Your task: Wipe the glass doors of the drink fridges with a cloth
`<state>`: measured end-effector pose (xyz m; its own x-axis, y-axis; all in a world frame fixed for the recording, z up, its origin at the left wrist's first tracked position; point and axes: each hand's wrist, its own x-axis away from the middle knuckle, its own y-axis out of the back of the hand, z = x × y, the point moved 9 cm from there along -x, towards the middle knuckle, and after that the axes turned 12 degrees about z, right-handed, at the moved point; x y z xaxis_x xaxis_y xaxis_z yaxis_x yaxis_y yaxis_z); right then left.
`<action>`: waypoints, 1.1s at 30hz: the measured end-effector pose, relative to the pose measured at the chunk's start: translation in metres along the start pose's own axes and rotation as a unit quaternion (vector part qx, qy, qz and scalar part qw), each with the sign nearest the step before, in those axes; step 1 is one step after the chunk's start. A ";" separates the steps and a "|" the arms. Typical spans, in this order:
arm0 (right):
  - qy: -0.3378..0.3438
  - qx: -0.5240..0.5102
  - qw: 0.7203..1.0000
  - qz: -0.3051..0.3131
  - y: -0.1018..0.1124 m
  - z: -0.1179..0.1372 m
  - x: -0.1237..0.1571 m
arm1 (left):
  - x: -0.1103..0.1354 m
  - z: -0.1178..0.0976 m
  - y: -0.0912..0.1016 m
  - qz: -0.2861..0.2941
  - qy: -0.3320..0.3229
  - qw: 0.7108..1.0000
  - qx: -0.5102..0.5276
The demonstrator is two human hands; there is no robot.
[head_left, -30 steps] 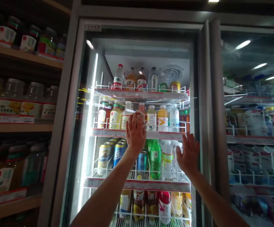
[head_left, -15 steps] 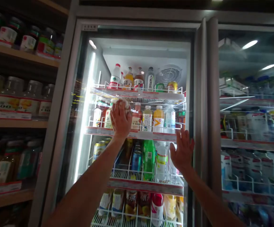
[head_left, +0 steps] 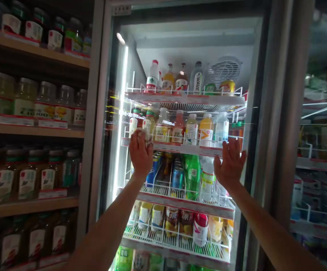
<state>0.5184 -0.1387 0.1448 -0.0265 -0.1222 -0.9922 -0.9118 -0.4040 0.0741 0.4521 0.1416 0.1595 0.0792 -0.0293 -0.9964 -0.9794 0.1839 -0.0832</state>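
My left hand (head_left: pixel 140 157) is up against the glass door (head_left: pixel 111 124) of a lit drinks fridge, in front of the second shelf's left part. A pale, crumpled piece of cloth or tissue (head_left: pixel 148 138) shows between its fingers and the glass, mostly hidden. My right hand (head_left: pixel 230 162) lies palm forward on or close to the same pane, fingers spread, with nothing in it. Behind the glass, a clear bottle (head_left: pixel 221 128) is just above it and a green bottle (head_left: pixel 193 175) stands to its left.
Wire-fronted fridge shelves (head_left: pixel 186 98) carry bottles and cans. On the left, wooden shelves (head_left: pixel 34 130) hold rows of jars. A metal door frame (head_left: pixel 282 150) divides this fridge from another glass-fronted one (head_left: pixel 321 165) on the right.
My left hand has slid down and left across the glass, the cloth with it. My right hand remains near the right edge, its fingers still spread. The view has shifted downward and left.
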 end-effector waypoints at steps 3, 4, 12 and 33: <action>0.036 -0.006 0.999 0.038 -0.013 0.042 0.015 | 0.040 -0.026 -0.008 0.074 -0.108 0.991 -0.005; 0.052 -0.010 0.997 0.051 -0.017 0.057 0.021 | 0.057 -0.040 -0.014 0.115 -0.163 0.980 -0.006; 0.038 -0.016 0.998 0.053 -0.029 0.093 0.050 | 0.084 0.049 0.020 0.084 -0.066 0.994 -0.006; 0.040 -0.019 0.998 0.051 -0.033 0.105 0.070 | 0.162 0.045 0.016 0.181 -0.178 0.967 0.008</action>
<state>0.5035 -0.0383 0.0623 -0.0843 -0.2348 -0.9684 -0.8894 -0.4205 0.1794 0.4580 0.1842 -0.0038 -0.2074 0.3793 -0.9017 -0.9518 0.1347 0.2756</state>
